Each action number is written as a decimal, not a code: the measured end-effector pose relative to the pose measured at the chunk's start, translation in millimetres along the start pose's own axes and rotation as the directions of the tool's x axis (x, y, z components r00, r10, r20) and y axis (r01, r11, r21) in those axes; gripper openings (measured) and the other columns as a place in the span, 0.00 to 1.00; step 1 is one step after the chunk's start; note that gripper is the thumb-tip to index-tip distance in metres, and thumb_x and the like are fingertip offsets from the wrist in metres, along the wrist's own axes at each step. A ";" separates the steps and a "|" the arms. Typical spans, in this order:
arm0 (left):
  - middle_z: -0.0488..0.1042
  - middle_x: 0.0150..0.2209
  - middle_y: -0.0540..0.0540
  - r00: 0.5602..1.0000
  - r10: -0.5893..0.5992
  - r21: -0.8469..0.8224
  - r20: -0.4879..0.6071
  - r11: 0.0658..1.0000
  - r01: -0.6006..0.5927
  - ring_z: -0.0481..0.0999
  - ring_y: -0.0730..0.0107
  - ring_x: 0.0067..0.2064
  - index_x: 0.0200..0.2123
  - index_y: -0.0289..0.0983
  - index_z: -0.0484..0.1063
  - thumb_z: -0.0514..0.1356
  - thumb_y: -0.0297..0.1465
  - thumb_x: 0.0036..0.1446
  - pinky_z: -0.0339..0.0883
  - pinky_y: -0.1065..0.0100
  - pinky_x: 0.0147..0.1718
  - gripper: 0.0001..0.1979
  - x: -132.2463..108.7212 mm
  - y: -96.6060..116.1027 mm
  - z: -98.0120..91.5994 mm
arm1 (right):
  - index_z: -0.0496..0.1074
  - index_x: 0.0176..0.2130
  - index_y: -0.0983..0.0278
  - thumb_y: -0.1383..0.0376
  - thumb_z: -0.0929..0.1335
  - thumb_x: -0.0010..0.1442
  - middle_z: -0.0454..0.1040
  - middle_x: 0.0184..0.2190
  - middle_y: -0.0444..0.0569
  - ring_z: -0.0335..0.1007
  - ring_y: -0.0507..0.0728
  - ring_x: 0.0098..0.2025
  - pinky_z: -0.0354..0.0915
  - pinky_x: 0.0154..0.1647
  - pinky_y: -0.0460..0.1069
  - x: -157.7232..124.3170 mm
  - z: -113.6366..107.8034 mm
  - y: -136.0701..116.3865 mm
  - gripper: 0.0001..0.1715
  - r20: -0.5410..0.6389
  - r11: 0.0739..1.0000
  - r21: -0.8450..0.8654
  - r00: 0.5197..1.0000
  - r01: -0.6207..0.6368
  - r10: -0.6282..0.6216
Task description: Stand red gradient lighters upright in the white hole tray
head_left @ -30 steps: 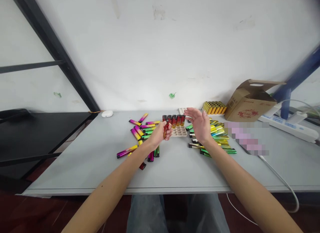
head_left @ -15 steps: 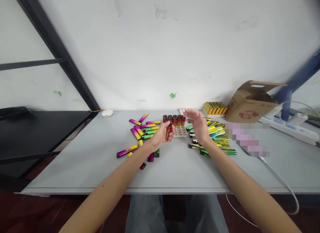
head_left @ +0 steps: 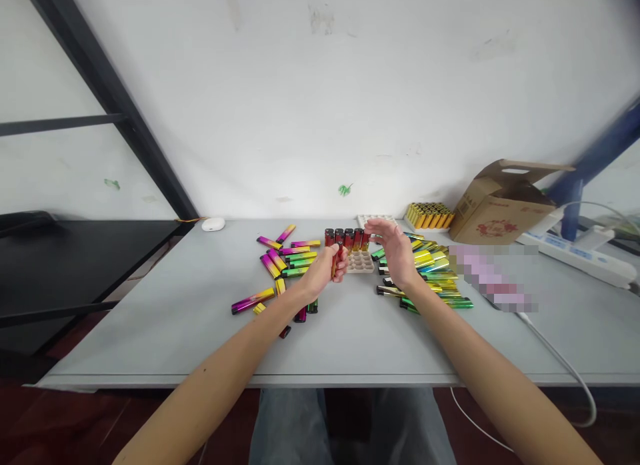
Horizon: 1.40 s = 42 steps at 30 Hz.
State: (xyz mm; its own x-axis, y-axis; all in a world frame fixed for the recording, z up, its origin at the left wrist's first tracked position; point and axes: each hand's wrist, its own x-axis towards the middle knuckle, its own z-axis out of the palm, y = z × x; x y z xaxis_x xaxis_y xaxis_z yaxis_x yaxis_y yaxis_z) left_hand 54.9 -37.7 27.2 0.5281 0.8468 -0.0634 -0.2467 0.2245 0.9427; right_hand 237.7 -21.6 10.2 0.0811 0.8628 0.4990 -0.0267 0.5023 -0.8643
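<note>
My left hand (head_left: 323, 272) is closed around a red lighter (head_left: 337, 260) with a black top, held upright in front of a moulded tray (head_left: 362, 261). Several red lighters (head_left: 349, 239) stand in a row at the back of that tray, and its front cells show bare. At the tray's right side my right hand (head_left: 395, 248) is raised with fingers stretched out, close to the row's right end. Loose purple-yellow and green lighters (head_left: 271, 266) lie to the left. Under and beside my right wrist spreads a pile of green and gold lighters (head_left: 435, 268).
A tray packed with gold lighters (head_left: 431, 216) stands against the wall, beside an open cardboard box (head_left: 500, 212). Another pale tray (head_left: 375, 221) sits behind my right hand. On the right are a power strip (head_left: 583, 252) and a white cable (head_left: 560, 355). A small white case (head_left: 213, 224) rests at the back left.
The view has shifted very slightly. Both hands keep nearly the same place, and the red lighter stays in my left hand.
</note>
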 end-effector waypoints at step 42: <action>0.76 0.44 0.39 0.987 0.102 0.087 0.121 0.990 -0.113 0.77 0.61 0.47 0.46 0.33 0.72 0.63 0.36 0.57 0.69 0.58 0.48 0.16 2.6 -13.8 -3.7 | 0.79 0.42 0.56 0.60 0.70 0.57 0.79 0.35 0.47 0.73 0.60 0.42 0.66 0.50 0.58 -11.6 12.3 -17.9 0.12 0.158 0.913 -0.373 0.981 0.164 -0.112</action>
State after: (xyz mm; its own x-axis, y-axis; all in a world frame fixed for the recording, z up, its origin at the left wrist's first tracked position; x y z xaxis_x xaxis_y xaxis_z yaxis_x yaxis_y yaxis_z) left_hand 56.7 -36.9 12.8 0.5944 0.8008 0.0735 -0.2333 0.0843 0.9687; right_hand 224.9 -39.9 20.7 -0.0749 0.7994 0.5962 0.3610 0.5790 -0.7310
